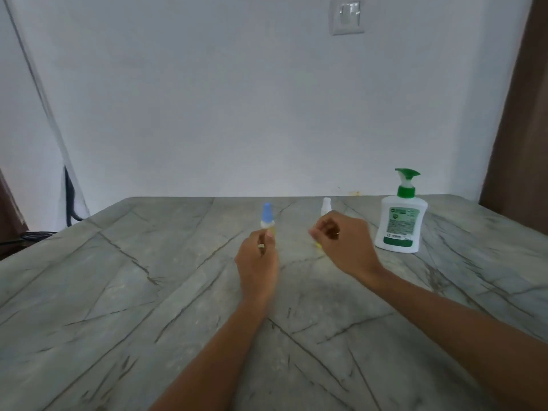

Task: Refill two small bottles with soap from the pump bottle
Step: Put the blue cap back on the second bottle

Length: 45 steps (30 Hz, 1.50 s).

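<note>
A grey stone-look tabletop [124,292] crossed by dark, crack-like veins fills the lower half of the view and runs back to a plain white wall [207,99]. A white switch plate [347,17] sits high on that wall. A brown curtain or panel [522,129] edges the right side, and a black cable [69,200] hangs past the table's far left corner.

The left hand [258,256] has its fingers curled round the body of a blue-capped small bottle [267,216], which stands upright near the table's middle. Just beside it, the right hand [341,241] curls round a white-capped small bottle [326,204]. Its cap shows above the knuckles and a yellowish base shows below the fingers.

The white pump bottle [400,223], with a green pump head, stands upright on the table to the right of the right hand, untouched.
</note>
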Available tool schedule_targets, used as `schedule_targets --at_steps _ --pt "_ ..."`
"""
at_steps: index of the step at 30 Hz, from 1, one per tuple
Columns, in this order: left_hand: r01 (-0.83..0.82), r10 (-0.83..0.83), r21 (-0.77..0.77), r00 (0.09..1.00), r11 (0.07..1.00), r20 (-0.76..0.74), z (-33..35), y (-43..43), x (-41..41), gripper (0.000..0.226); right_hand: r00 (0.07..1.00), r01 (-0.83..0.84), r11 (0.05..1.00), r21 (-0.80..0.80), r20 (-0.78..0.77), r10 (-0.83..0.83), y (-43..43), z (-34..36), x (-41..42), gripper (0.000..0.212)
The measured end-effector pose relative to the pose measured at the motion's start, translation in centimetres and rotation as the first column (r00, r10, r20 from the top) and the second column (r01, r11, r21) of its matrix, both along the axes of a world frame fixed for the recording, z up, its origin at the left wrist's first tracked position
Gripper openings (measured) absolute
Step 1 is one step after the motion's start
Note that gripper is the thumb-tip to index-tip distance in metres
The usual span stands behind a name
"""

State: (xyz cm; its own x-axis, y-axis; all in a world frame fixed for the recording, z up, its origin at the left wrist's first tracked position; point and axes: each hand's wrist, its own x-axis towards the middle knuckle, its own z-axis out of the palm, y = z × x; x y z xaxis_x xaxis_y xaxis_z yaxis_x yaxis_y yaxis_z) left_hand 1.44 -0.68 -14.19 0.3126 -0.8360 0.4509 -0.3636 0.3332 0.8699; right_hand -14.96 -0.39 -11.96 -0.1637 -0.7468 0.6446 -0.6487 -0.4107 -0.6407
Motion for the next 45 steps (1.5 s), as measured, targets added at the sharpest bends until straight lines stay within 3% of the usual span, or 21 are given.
schedule_targets --at_steps 3,7,13,17,22,26,29,32,35,39,43,45 --pt "0.050 -0.049 -0.016 0.996 0.999 0.073 0.0 0.8 -0.6 0.023 0.968 0.203 0.977 -0.064 0.164 -0.191 2.6 1.1 -4.8 0.015" --pt "0.148 -0.133 -0.074 0.975 0.986 0.179 -0.1 2.0 -1.7 0.017 0.865 0.409 0.912 -0.020 0.327 -0.381 3.2 1.5 -10.7 0.035" --pt "0.240 -0.220 -0.058 0.946 0.969 0.240 -0.6 1.9 -1.9 0.015 0.803 0.515 0.854 0.073 0.307 -0.511 -0.7 1.0 -13.3 0.087" --pt "0.256 -0.241 -0.050 0.949 0.965 0.204 -0.9 1.8 -2.0 0.013 0.733 0.577 0.799 0.167 0.326 -0.597 -3.9 0.9 -10.9 0.104" --pt "0.236 -0.219 -0.039 0.942 0.971 0.253 -0.7 2.0 -2.2 0.023 0.629 0.658 0.711 0.247 0.338 -0.700 -5.5 1.0 -9.8 0.087" --pt "0.197 -0.183 -0.024 0.943 0.980 0.279 -0.5 2.1 -2.1 0.019 0.671 0.663 0.725 0.186 0.281 -0.686 -5.1 1.0 -10.1 0.072" --pt "0.185 -0.175 -0.006 0.939 0.983 0.295 -0.3 2.3 -2.7 0.013 0.699 0.644 0.729 0.231 0.211 -0.684 -4.8 1.4 -10.4 0.088" --pt "0.256 -0.244 0.011 0.910 0.967 0.335 0.2 2.2 -4.9 0.013 0.708 0.566 0.763 0.314 0.291 -0.644 -4.8 2.0 -11.4 0.104" --pt "0.361 -0.367 0.068 0.908 0.930 0.202 1.1 1.3 -8.8 0.018 0.800 0.447 0.839 0.312 0.280 -0.530 -4.3 1.5 -12.7 0.104" --pt "0.577 -0.608 0.198 0.775 0.792 0.173 4.4 -0.6 -15.1 0.043 0.867 0.332 0.878 0.344 0.255 -0.428 -3.0 1.6 -12.3 0.085" --pt "0.618 -0.662 0.300 0.746 0.727 0.068 6.7 -4.3 -18.6 0.052 0.878 0.248 0.876 0.414 0.285 -0.383 -2.2 3.1 -12.2 0.073" --pt "0.629 -0.678 0.304 0.731 0.716 0.085 6.9 -5.5 -18.9 0.049 0.876 0.220 0.865 0.451 0.299 -0.379 -2.0 3.7 -12.2 0.065"
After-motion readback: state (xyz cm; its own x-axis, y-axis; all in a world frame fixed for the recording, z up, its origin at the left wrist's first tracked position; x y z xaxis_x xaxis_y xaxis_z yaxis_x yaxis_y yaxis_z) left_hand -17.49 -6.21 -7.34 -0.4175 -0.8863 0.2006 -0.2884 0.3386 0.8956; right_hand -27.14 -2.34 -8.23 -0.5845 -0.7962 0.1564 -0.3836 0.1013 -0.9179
